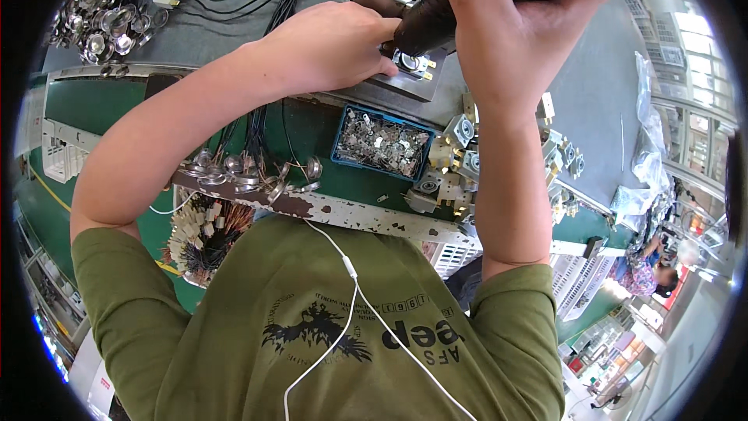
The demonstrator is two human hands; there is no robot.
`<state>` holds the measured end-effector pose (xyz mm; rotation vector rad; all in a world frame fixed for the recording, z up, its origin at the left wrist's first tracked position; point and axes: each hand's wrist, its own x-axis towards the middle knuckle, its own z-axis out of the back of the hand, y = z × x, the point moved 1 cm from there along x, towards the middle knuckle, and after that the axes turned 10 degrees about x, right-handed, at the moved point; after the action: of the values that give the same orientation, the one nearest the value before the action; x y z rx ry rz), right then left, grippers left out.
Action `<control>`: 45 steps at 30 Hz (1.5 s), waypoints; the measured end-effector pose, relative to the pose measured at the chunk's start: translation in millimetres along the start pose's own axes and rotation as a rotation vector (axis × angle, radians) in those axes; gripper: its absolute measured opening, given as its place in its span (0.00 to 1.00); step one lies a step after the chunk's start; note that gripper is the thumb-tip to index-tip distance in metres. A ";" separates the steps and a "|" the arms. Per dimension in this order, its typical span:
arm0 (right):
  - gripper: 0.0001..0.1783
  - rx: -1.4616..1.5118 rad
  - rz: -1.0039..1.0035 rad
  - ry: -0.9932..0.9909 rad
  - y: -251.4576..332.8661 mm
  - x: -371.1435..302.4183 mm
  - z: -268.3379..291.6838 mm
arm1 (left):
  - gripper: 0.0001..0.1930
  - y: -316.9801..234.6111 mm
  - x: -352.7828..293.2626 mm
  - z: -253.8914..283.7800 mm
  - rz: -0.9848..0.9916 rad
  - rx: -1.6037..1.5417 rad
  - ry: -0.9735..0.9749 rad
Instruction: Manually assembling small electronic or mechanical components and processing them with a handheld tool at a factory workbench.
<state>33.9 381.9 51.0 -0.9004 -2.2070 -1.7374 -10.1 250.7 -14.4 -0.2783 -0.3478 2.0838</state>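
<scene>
My right hand is wrapped round a black handheld power tool, whose narrow end points down and left. Below that end, a small square component with brass terminals sits on a metal block. Closed fingers of my left hand meet the tool's end, with a fingertip against the component's left side. What they pinch, if anything, is hidden. Nearer to me stands a blue tray of small metal pieces.
Similar white components crowd beside the tray and under my right forearm. Round metal caps on black leads hang along the bench's worn front rail. More caps lie far left. Clear plastic wrap lies right; a person is beyond.
</scene>
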 end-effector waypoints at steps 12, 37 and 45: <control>0.12 -0.084 -0.058 0.102 19.4 -4.1 -6.6 | 0.18 17.5 6.5 -26.5 -0.097 -0.020 -0.182; 0.20 -1.097 0.533 0.354 32.5 4.6 157.1 | 0.11 29.1 -33.5 48.0 -0.146 -0.253 -0.674; 0.21 -1.333 -0.140 0.826 -18.7 16.1 201.3 | 0.11 62.3 -50.6 70.1 -0.056 0.631 -0.825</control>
<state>53.5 572.6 -15.5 -0.0208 -0.4594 -2.8542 -57.5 167.1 31.8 0.9719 -0.1498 2.0481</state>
